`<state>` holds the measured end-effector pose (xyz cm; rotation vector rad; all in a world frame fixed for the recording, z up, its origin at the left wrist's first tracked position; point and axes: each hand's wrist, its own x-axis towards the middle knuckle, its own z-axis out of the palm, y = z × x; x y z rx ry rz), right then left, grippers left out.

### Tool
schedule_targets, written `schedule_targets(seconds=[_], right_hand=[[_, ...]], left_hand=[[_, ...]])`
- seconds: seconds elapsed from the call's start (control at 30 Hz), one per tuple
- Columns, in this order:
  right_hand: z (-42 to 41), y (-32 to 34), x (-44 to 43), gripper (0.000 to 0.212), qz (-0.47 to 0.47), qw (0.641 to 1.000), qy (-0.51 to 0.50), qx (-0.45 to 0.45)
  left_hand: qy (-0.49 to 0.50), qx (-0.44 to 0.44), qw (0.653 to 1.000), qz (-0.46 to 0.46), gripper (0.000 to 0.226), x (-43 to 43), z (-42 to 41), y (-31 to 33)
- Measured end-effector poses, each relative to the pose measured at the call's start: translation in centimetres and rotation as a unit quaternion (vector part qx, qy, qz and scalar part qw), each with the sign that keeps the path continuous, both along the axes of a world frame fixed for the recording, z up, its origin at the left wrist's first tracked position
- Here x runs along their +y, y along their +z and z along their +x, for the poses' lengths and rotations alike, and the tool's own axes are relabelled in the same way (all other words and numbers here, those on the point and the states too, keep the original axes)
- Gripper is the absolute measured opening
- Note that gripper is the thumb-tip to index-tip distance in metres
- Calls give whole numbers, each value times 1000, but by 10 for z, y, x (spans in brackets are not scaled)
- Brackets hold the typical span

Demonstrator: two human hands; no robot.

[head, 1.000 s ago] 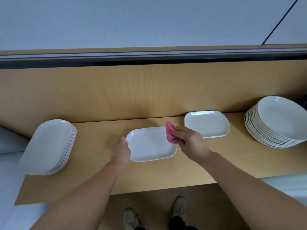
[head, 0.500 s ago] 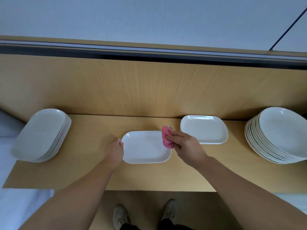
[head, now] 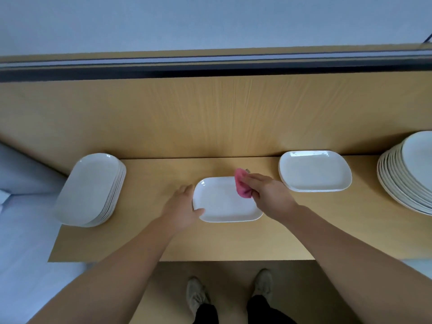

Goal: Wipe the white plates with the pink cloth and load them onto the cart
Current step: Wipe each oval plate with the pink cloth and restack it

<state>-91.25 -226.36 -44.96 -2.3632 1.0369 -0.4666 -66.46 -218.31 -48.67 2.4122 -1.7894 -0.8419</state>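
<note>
A white rectangular plate (head: 222, 202) lies flat on the wooden shelf (head: 210, 239) in front of me. My left hand (head: 182, 206) grips its left edge, thumb over the rim. My right hand (head: 268, 195) holds a bunched pink cloth (head: 242, 186) against the plate's upper right corner. A short stack of the same rectangular plates (head: 314, 170) sits to the right. On the left stands a taller stack of white rectangular plates (head: 91, 190).
A tall stack of round white plates (head: 409, 174) sits at the far right, partly cut off. A wooden back panel (head: 210, 118) rises behind the shelf. White surfaces lie at both lower sides. My shoes (head: 229, 293) show below the shelf's front edge.
The view has shifted, so the scene sits differently in frame. My hands stay on the plate, the cloth still at its upper right corner, and my left thumb now lies over the rim.
</note>
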Motion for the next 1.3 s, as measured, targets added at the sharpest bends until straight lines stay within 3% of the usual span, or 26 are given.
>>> schedule_targets(seconds=[0.13,0.27,0.4,0.57,0.77,0.87,1.07,1.3], right_hand=[[22,-13,1,44,-35,996,1,83],[41,-43,7,54,-31,984,-42,170],[56,-58,18,77,98,946,-88,298],[77,-58,24,79,131,937,-138,292],[92,-55,25,77,116,939,-119,302],[99,-52,26,78,108,946,-83,296],[117,-54,29,82,65,965,13,255],[106,-59,30,73,50,969,118,211]], left_hand=[[-68,1,998,4,99,-1,11,0],[-93,17,995,21,108,-3,16,-10],[-76,58,995,5,106,-5,18,-12],[-56,86,995,-1,103,-6,19,-10],[-40,108,993,-6,100,-6,19,-7],[-36,105,994,-13,97,-5,19,-4],[-42,122,990,-51,65,-6,14,4],[-70,58,994,-58,81,-7,16,0]])
